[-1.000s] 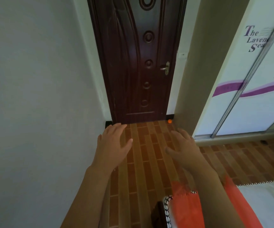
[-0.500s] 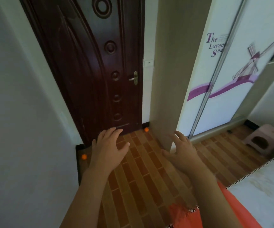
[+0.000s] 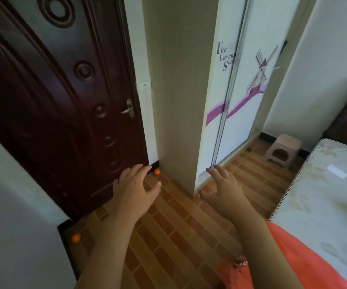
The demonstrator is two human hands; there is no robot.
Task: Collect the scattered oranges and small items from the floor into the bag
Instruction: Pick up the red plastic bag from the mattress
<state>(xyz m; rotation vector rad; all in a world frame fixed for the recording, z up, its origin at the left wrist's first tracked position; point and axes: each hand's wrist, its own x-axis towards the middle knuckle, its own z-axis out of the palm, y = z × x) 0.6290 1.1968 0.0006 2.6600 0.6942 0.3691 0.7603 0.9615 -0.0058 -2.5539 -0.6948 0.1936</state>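
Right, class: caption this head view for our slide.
Both open hands, left hand and right hand, reach forward; two oranges on the floor.

Open brick floor left between door, wall corner and bed, stool set in far corner

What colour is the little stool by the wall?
The stool is pale pink, seen in the head view, the only one here.
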